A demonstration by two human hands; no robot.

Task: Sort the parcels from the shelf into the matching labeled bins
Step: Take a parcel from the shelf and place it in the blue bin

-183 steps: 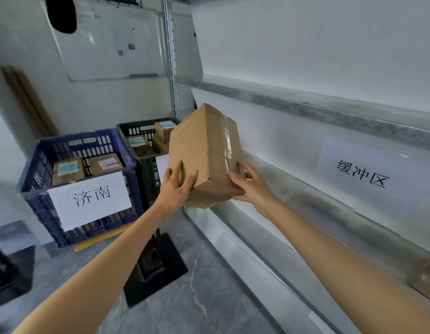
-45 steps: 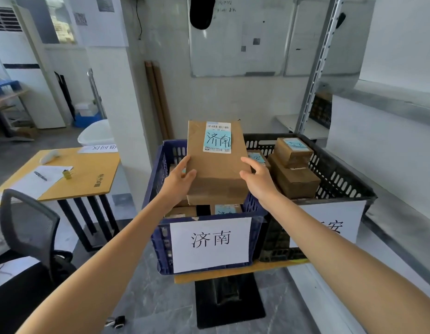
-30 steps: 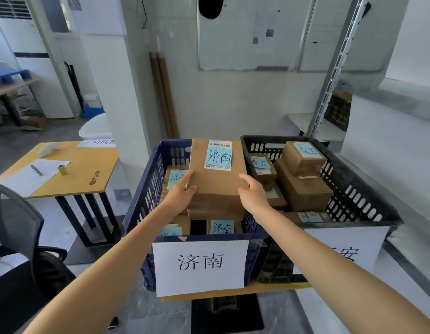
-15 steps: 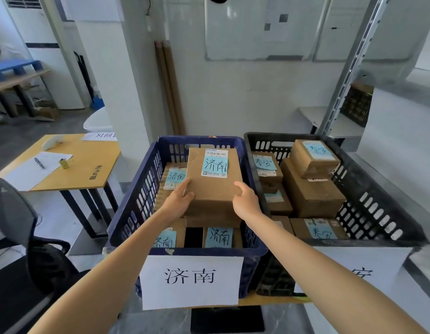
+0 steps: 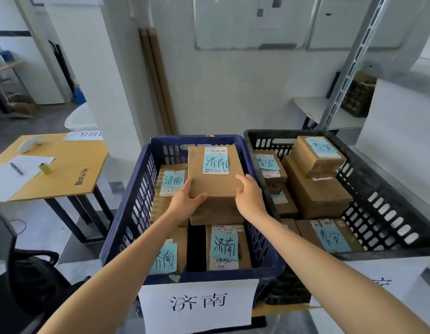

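My left hand [image 5: 185,201] and right hand [image 5: 248,198] clasp the near corners of a brown parcel [image 5: 215,182] labelled 济南, low inside the blue bin [image 5: 197,139] toward its far right corner, above other boxes [image 5: 223,247]. The cardboard looks stiff and fairly light; opposite side edges give the surest hold.

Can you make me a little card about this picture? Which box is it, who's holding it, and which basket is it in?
parcel: brown box, blue sticker reads 济南
left hand: grips the parcel's near left corner
right hand: grips its near right corner
place: inside the blue bin, over other 济南 parcels
bin sign: 济南, matches the sticker
black bin: beside it, its boxes marked 泰安
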